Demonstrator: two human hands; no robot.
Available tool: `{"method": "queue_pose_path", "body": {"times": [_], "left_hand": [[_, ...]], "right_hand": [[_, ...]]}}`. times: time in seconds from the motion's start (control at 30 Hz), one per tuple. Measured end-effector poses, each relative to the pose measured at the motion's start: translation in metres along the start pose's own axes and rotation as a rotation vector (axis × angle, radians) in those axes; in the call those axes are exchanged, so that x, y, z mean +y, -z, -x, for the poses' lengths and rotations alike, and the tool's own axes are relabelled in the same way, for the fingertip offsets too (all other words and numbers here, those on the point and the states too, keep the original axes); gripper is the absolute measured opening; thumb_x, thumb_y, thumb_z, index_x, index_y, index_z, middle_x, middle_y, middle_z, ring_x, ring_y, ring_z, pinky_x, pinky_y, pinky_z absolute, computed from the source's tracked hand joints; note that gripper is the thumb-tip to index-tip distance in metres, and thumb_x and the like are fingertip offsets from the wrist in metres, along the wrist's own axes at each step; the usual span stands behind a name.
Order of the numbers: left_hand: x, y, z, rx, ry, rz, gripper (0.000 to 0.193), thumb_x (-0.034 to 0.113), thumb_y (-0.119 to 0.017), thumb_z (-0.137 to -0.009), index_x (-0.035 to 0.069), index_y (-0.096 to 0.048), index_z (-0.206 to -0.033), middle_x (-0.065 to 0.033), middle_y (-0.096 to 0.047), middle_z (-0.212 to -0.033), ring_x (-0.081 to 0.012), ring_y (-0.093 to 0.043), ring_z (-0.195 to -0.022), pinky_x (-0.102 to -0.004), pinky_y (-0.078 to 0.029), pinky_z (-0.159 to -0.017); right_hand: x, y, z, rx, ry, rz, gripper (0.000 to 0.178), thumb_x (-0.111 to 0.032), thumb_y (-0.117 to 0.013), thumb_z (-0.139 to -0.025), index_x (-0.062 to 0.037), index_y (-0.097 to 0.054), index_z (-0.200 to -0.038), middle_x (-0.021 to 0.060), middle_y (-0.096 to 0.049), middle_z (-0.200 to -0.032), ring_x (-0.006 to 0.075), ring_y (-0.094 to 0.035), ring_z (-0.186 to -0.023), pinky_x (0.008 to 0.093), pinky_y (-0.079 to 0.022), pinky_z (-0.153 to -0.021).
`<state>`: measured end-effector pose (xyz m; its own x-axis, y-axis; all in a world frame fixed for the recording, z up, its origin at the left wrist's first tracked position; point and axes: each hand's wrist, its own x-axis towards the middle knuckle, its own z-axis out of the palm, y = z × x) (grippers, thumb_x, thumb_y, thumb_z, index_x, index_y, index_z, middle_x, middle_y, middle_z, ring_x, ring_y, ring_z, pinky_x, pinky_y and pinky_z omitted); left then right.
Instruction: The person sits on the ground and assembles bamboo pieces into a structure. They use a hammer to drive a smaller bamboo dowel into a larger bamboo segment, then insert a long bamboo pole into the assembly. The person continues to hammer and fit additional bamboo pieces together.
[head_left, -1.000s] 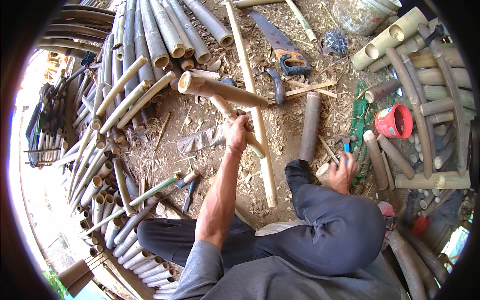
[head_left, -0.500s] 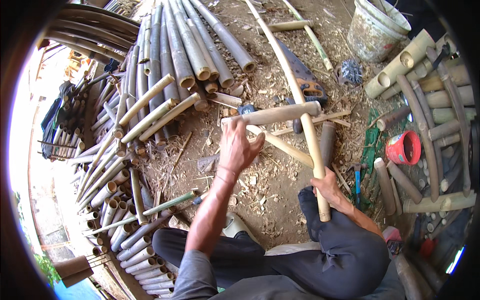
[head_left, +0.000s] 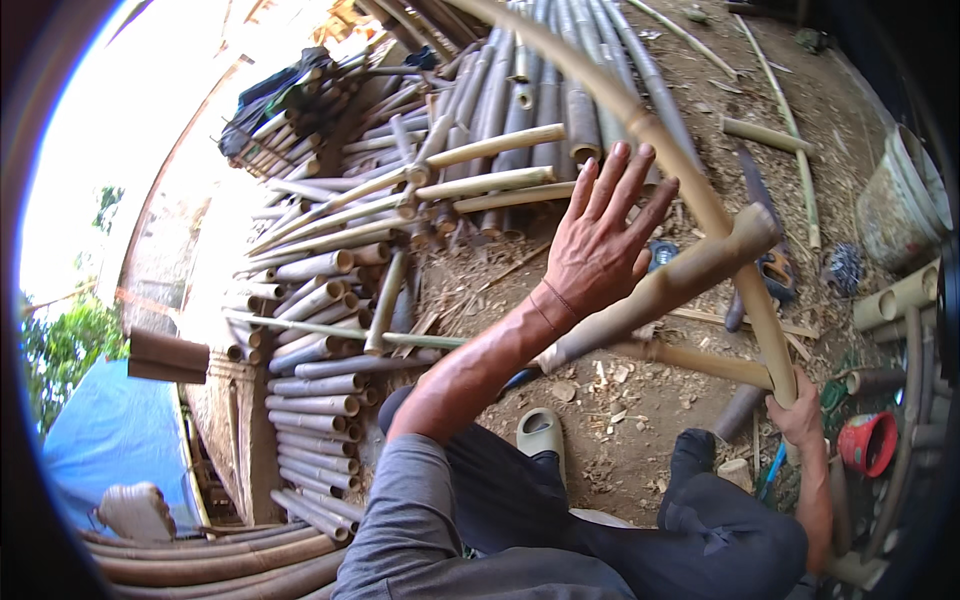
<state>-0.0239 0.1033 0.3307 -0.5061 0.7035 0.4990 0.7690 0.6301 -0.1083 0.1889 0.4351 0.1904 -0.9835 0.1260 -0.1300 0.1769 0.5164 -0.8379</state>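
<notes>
My right hand is wrapped round the lower end of a long pale bamboo pole, which runs up and leftward out of view. A thicker bamboo crosspiece meets the pole at a slant. Below it, a thinner bamboo piece joins the pole close to my right hand. My left hand is open, fingers spread and pointing up toward the pole, palm down over the crosspiece. Whether it touches either one, I cannot tell. Nothing is seen in its grip.
Cut bamboo lengths are stacked on the left, with long poles lying behind. A handsaw rests on the chip-strewn ground. On the right are a red bucket and a whitish bucket. A blue tarp shows far left.
My view has swung left. My left hand has come off the crosspiece's left end, opened and reached up and forward. The joined bamboo has tilted, while my right hand keeps its grip.
</notes>
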Motion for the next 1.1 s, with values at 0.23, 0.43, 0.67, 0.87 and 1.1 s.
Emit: {"method": "queue_pose_path", "body": {"times": [0.23,0.43,0.67,0.87,1.1], "left_hand": [[-0.104,0.005,0.068,-0.663,0.074,-0.073,0.020,0.015,-0.068,-0.075,0.009,-0.065,-0.095,-0.0157,-0.069,-0.085,-0.0310,-0.070,-0.087,-0.0494,-0.052,-0.080],[-0.089,-0.068,0.137,-0.697,0.268,0.013,0.014,0.023,-0.066,-0.076,0.010,-0.061,-0.081,-0.0160,-0.067,-0.070,-0.0364,-0.067,-0.067,-0.0499,-0.052,-0.061],[-0.079,-0.132,0.187,-0.966,0.516,0.100,0.024,0.026,-0.066,-0.079,0.014,-0.066,-0.099,-0.0184,-0.070,-0.083,-0.0386,-0.069,-0.077,-0.0486,-0.055,-0.070],[-0.048,-0.178,0.217,-1.022,0.655,0.168,0.028,0.029,-0.065,-0.080,0.013,-0.063,-0.103,-0.0211,-0.070,-0.087,-0.0421,-0.068,-0.085,-0.0521,-0.054,-0.076],[-0.028,-0.208,0.250,-1.008,0.733,0.100,0.033,0.026,-0.068,-0.078,0.008,-0.060,-0.104,-0.0227,-0.069,-0.089,-0.0440,-0.066,-0.085,-0.0531,-0.052,-0.076]], "right_hand": [[-0.022,0.010,-0.052,-0.370,0.321,0.283,0.035,-0.011,-0.073,-0.065,-0.0047,-0.064,-0.098,0.0176,-0.067,-0.078,0.0367,-0.067,-0.070,0.0424,-0.054,-0.065],[0.026,0.006,-0.107,0.038,0.369,0.883,0.065,-0.017,-0.079,-0.071,-0.0091,-0.052,-0.129,0.0125,-0.057,-0.118,0.0306,-0.054,-0.114,0.0457,-0.041,-0.101],[0.105,-0.025,-0.077,0.381,0.047,0.568,0.066,-0.007,-0.069,-0.078,-0.0031,-0.045,-0.139,0.0198,-0.047,-0.132,0.0389,-0.046,-0.123,0.0465,-0.039,-0.106],[0.241,0.024,-0.066,0.561,-0.418,0.311,0.054,-0.009,-0.068,-0.082,-0.0042,-0.052,-0.134,0.0189,-0.057,-0.122,0.0349,-0.054,-0.116,0.0439,-0.046,-0.098],[0.275,0.117,-0.151,0.834,-0.392,0.230,0.047,-0.016,-0.069,-0.084,-0.0031,-0.060,-0.128,0.0183,-0.070,-0.102,0.0310,-0.067,-0.093,0.0407,-0.052,-0.085]]}}
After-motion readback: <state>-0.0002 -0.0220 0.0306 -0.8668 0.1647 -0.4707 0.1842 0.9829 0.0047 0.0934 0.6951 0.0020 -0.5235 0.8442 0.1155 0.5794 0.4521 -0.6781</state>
